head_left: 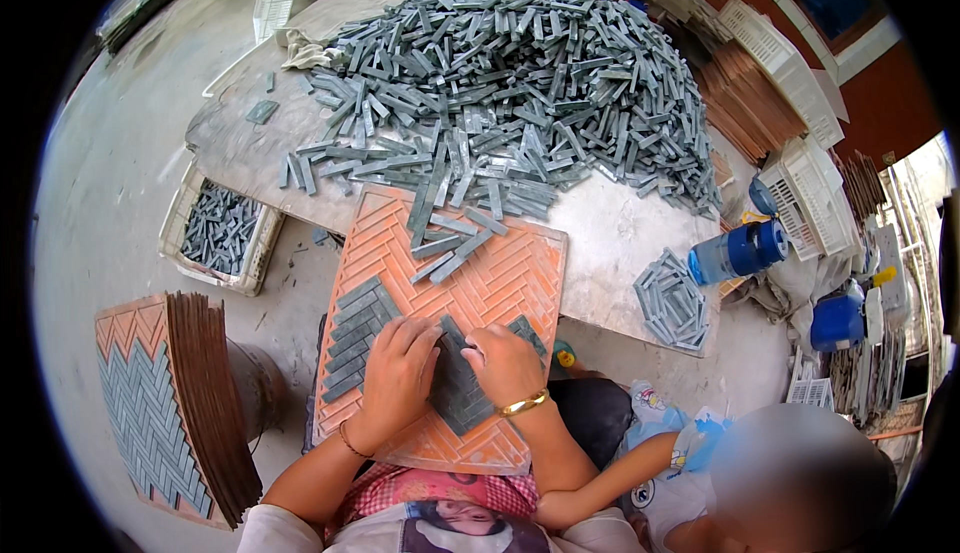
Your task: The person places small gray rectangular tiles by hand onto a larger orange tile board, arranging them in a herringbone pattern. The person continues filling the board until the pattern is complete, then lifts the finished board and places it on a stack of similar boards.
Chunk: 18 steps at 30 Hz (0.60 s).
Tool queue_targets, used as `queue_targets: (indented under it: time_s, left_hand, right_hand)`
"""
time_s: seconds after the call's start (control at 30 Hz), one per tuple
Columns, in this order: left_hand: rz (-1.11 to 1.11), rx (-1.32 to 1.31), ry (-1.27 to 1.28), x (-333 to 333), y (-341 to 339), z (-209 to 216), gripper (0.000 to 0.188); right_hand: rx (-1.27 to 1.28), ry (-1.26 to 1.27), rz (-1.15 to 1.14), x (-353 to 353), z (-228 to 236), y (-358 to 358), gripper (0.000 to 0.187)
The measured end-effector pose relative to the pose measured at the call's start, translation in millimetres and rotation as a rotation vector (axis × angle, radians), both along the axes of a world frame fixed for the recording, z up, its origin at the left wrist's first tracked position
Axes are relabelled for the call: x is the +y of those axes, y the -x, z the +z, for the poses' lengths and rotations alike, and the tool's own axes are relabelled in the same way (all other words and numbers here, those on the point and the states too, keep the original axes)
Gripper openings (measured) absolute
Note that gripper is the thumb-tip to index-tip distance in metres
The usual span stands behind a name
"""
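An orange grooved board (520,263) with a herringbone pattern lies in front of me, its far edge on the table. My left hand (398,371) is over its middle, fingers curled and close together. Beside it my right hand (508,361) has thumb and fingers pinched. Both sets of fingertips meet the upper part of a patch of dark grey stone strips (460,393) set in the grooves; what they grip, if anything, is hidden. Another set patch (360,338) lies left of my left hand. Several loose stone strips (455,248) rest on the board's far part.
A large heap of grey strips (540,83) covers the table (620,243). Left are a white crate of strips (255,253) and stacked boards (200,383). At right, a blue bottle (735,251) stands by a small strip pile (672,298). Another person's arm (610,478) touches my right arm.
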State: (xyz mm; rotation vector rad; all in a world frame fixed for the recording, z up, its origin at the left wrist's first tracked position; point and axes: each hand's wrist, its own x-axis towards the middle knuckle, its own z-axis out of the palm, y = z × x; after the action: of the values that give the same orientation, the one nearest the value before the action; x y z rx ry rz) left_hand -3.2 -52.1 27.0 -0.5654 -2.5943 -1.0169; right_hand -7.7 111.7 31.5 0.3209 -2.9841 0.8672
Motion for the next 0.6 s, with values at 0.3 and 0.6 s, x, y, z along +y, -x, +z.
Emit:
queue_targets:
  time_s: [0.3,0.6]
  left_hand:
    - [-0.023,-0.083,-0.056,17.6,26.4,-10.3,0.030]
    - [-0.060,-0.083,0.079,23.4,24.0,-5.2,0.031]
  right_hand:
    - [0.088,0.309,-0.214,25.4,36.6,-7.5,0.019]
    - [0.225,0.390,-0.297,45.2,35.0,-22.3,0.018]
